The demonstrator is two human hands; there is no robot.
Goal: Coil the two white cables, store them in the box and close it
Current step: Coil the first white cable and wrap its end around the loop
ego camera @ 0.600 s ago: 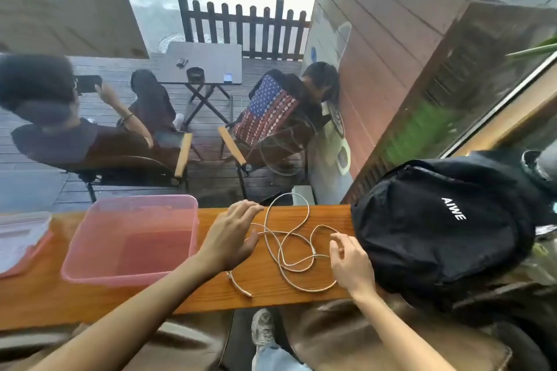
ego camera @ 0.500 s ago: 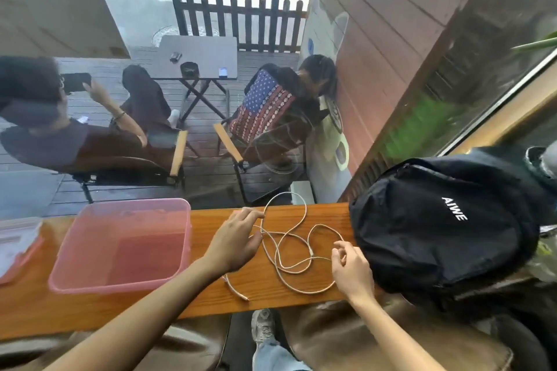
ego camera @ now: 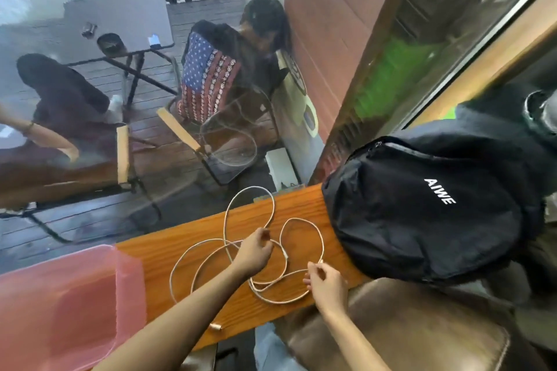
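Observation:
The white cables (ego camera: 229, 253) lie in loose tangled loops on the orange wooden counter (ego camera: 168, 253). One plug end (ego camera: 215, 327) rests near the counter's front edge. My left hand (ego camera: 253, 251) is over the middle of the tangle, fingers pinched on a strand. My right hand (ego camera: 327, 283) is at the tangle's right side, its fingertips pinching a cable end. The pink translucent box (ego camera: 69, 307) stands open at the left of the counter, apart from the cables.
A black backpack (ego camera: 428, 214) lies on the counter's right end, close to the cables. A brown leather seat (ego camera: 407, 334) is below it. Beyond the counter is a window, with people on chairs (ego camera: 211, 87) and a small table (ego camera: 120, 21) outside.
The view has tilted and moved closer. My left hand has shifted right onto the middle of the tangle and pinched a strand. My right hand has closed on a cable end.

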